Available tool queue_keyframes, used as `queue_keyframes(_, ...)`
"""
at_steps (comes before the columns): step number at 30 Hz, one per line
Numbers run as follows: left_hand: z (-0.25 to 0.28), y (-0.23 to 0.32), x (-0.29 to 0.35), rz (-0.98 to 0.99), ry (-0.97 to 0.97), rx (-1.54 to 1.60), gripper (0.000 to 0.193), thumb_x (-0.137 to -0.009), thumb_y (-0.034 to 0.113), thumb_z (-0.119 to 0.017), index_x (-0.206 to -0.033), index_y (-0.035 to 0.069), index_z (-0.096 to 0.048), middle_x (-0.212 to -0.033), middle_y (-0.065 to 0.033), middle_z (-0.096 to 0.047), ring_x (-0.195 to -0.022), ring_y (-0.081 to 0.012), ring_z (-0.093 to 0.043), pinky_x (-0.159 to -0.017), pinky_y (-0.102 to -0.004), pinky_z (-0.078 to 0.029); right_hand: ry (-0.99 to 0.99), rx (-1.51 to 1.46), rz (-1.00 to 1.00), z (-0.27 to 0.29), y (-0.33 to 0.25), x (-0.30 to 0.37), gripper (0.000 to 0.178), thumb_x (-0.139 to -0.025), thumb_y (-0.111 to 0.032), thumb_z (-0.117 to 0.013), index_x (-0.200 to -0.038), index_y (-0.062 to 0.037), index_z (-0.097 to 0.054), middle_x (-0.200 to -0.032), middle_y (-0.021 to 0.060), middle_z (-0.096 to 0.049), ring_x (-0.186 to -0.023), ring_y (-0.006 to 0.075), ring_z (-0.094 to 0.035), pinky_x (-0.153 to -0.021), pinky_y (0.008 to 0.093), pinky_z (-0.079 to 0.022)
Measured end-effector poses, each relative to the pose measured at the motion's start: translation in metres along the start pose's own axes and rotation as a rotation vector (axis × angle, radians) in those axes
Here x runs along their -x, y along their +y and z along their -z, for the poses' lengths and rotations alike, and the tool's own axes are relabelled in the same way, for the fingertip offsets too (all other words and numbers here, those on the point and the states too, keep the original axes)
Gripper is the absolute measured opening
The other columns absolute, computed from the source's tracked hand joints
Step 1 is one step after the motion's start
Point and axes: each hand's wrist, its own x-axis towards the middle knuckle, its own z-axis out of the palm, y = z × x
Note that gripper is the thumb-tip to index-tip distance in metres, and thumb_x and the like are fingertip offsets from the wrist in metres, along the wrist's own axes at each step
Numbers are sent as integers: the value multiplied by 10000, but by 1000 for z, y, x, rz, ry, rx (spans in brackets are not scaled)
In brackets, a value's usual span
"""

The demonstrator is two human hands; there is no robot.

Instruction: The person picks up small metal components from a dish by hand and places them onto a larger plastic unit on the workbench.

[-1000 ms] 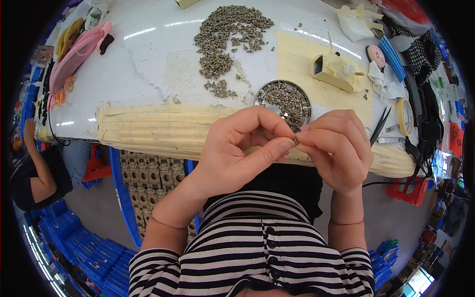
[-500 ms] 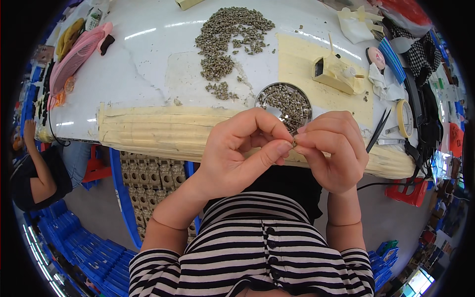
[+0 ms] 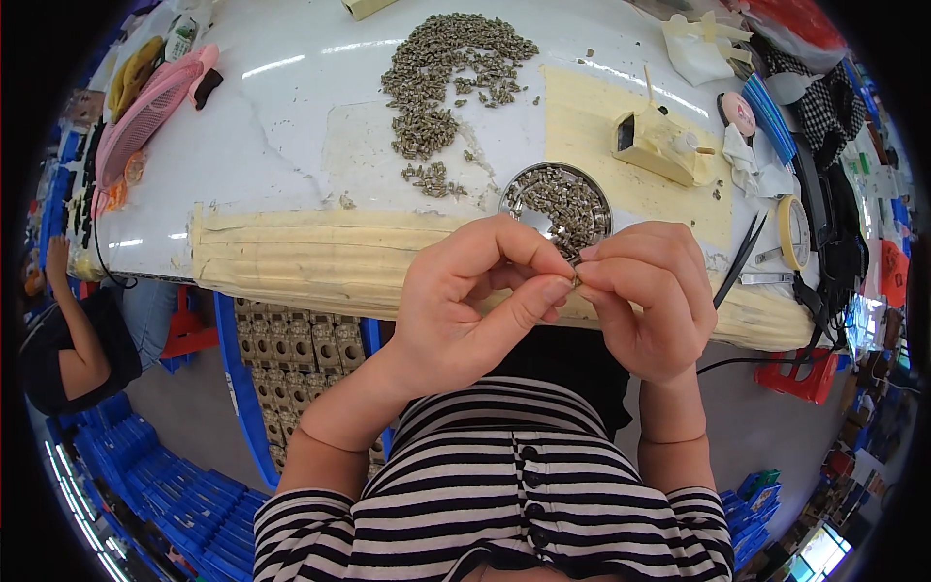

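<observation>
My left hand (image 3: pixel 485 301) and my right hand (image 3: pixel 650 301) meet fingertip to fingertip over the table's front edge. Pinched between them is a small metal part (image 3: pixel 576 278), mostly covered by the thumbs and forefingers. Just beyond the fingers stands a round metal dish (image 3: pixel 508 200) with many similar small metal parts (image 3: pixel 562 194) in it; the hands hide its near rim. Farther back, a large loose pile of such parts (image 3: pixel 427 82) lies on the white table.
Tweezers (image 3: pixel 740 260) and a tape roll (image 3: pixel 795 233) lie to the right. A tape-wrapped box (image 3: pixel 664 145) stands behind them. A pink mesh item (image 3: pixel 155 116) sits at the left. Below the edge is a blue crate (image 3: pixel 247 407) of metal pieces. Another person (image 3: pixel 82 339) sits at far left.
Both hands stay pinched together in nearly the same place. My right hand has shifted and turned very slightly, and the small part shows a little differently between the fingertips.
</observation>
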Motion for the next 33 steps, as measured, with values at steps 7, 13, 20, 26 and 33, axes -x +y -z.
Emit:
queue_keyframes(7, 2, 7, -5, 162, -27, 142, 93, -950, 7, -621, -1028, -40, -601, -928, -46, -630, -797, -77, -617, -734, -212, -540, -2, 92, 157, 1, 8, 1, 304, -600, -104, -740, -884, -34, -657, -861, 82, -652, -749, 246, -628, -623, 323, -536)
queue_keyframes(13, 10, 11, -8, 241, -86, 194, 86, -957, 20, -616, -1023, -35, -604, -871, -38, -632, -782, -81, -621, -699, -203, -527, -22, 118, 252, 1, 12, -5, 296, -598, -132, -726, -865, -31, -649, -840, 77, -640, -727, 235, -623, -583, 319, -528)
queue_keyframes(20, 6, 13, -8, 215, -34, 168, 78, -959, 13, -608, -1021, -32, -598, -878, -37, -627, -788, -75, -617, -706, -210, -530, -36, 57, 173, -1, 13, -5, 290, -628, -145, -726, -881, -36, -637, -812, 78, -642, -711, 248, -616, -589, 325, -516)
queue_keyframes(26, 3, 8, -5, 177, 9, 169, 90, -953, 21, -617, -1019, -36, -596, -886, -54, -638, -787, -89, -635, -703, -220, -543, -18, 5, 118, -6, 12, -1, 260, -671, -114, -721, -897, -30, -624, -813, 83, -645, -709, 257, -615, -600, 332, -517)
queue_keyframes(33, 5, 14, -11, 258, -8, 178, 94, -929, 11, -638, -989, -61, -631, -850, -105, -686, -745, -130, -678, -677, -241, -570, -33, 92, 176, 0, 12, -3, 315, -607, -118, -715, -898, -23, -641, -819, 81, -645, -715, 249, -613, -594, 329, -520)
